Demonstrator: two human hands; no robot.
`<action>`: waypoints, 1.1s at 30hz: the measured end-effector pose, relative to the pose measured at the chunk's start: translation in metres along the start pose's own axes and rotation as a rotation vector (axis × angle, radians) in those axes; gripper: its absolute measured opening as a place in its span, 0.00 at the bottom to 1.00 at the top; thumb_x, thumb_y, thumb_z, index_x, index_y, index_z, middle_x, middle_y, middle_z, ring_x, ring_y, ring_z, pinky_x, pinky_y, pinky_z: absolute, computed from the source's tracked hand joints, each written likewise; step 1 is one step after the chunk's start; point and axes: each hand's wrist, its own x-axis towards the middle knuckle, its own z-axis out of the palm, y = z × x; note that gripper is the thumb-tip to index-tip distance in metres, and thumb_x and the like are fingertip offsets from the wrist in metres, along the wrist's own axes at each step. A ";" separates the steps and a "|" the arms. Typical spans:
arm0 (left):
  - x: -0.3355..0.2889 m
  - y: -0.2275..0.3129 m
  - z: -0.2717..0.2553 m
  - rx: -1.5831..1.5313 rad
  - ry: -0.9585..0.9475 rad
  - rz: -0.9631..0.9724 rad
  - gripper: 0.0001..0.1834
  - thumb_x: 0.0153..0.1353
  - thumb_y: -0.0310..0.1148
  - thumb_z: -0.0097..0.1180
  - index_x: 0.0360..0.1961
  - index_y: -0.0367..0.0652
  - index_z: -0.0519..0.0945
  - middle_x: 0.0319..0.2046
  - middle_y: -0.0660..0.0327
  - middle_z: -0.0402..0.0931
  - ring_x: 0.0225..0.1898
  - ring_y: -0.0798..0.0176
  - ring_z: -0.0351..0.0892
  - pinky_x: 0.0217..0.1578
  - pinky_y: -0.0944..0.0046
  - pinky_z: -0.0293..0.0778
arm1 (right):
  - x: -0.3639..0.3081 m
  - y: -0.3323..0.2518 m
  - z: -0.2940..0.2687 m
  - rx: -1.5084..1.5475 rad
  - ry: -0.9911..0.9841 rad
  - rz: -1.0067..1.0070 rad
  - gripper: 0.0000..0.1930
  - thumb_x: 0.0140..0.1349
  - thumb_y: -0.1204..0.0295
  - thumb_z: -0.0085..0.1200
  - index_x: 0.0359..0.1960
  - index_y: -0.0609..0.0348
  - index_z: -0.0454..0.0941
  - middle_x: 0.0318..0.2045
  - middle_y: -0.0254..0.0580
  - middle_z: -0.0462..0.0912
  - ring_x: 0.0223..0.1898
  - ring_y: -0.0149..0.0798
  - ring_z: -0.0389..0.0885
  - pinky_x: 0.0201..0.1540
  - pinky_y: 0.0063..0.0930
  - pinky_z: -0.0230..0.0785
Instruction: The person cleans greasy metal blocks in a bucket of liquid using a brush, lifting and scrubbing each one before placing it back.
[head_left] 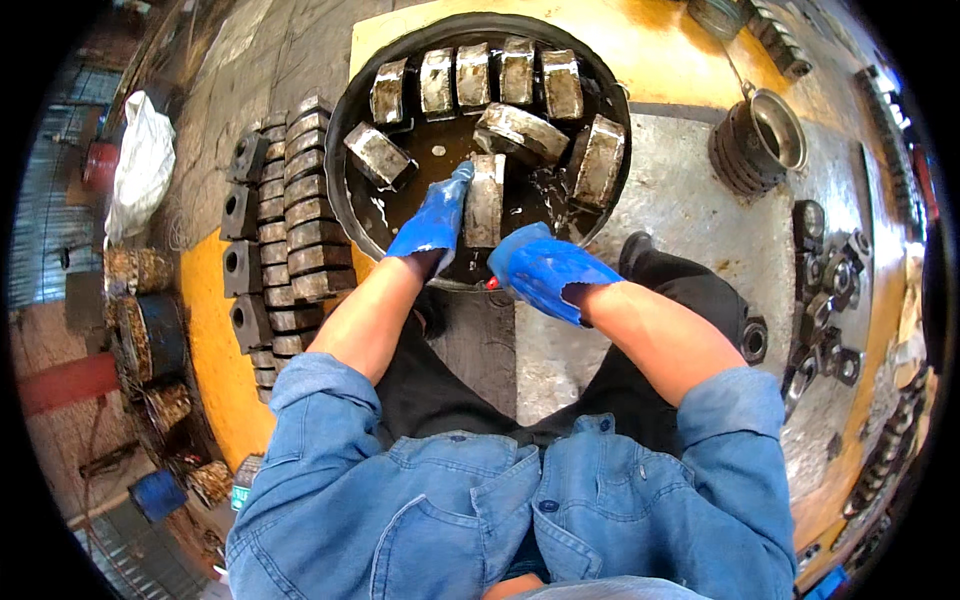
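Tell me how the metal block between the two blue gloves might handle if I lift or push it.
The block looks thick and metallic, so it's probably rigid and heavy for its size. Its wet sheen and the dark liquid in the pan suggest it could be slippery. Its squared edges make sliding seem likelier than rolling.

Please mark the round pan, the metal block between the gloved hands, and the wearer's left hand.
Round pan [470, 27], head view: inside of its far wall.
Metal block [485, 207], head view: middle of its upper face.
Left hand [437, 215], head view: middle of the gloved hand.
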 end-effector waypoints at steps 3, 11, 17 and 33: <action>0.006 0.004 0.013 0.018 -0.006 0.030 0.38 0.75 0.59 0.40 0.62 0.32 0.77 0.56 0.47 0.82 0.55 0.55 0.78 0.62 0.56 0.68 | 0.002 0.033 0.061 0.345 0.516 -0.232 0.05 0.51 0.70 0.64 0.29 0.54 0.87 0.30 0.47 0.88 0.37 0.53 0.89 0.37 0.45 0.78; -0.023 0.059 0.021 -0.376 0.054 -0.096 0.32 0.78 0.57 0.42 0.59 0.38 0.81 0.50 0.54 0.85 0.45 0.56 0.84 0.48 0.57 0.79 | -0.047 0.020 0.050 0.125 0.821 -0.311 0.05 0.54 0.68 0.59 0.25 0.53 0.85 0.29 0.48 0.86 0.34 0.52 0.86 0.36 0.45 0.75; -0.038 0.104 0.011 -0.433 0.216 0.174 0.35 0.80 0.57 0.37 0.62 0.35 0.79 0.55 0.51 0.82 0.53 0.59 0.82 0.57 0.59 0.77 | -0.039 0.008 0.020 0.052 0.323 -0.070 0.08 0.58 0.68 0.60 0.34 0.52 0.91 0.36 0.46 0.90 0.41 0.50 0.90 0.40 0.43 0.79; -0.011 0.197 0.035 0.133 0.196 0.293 0.41 0.75 0.64 0.38 0.69 0.39 0.74 0.62 0.50 0.78 0.60 0.54 0.77 0.64 0.57 0.69 | -0.056 0.023 0.048 0.224 0.711 -0.289 0.09 0.56 0.68 0.57 0.29 0.57 0.88 0.34 0.52 0.88 0.39 0.54 0.87 0.40 0.43 0.78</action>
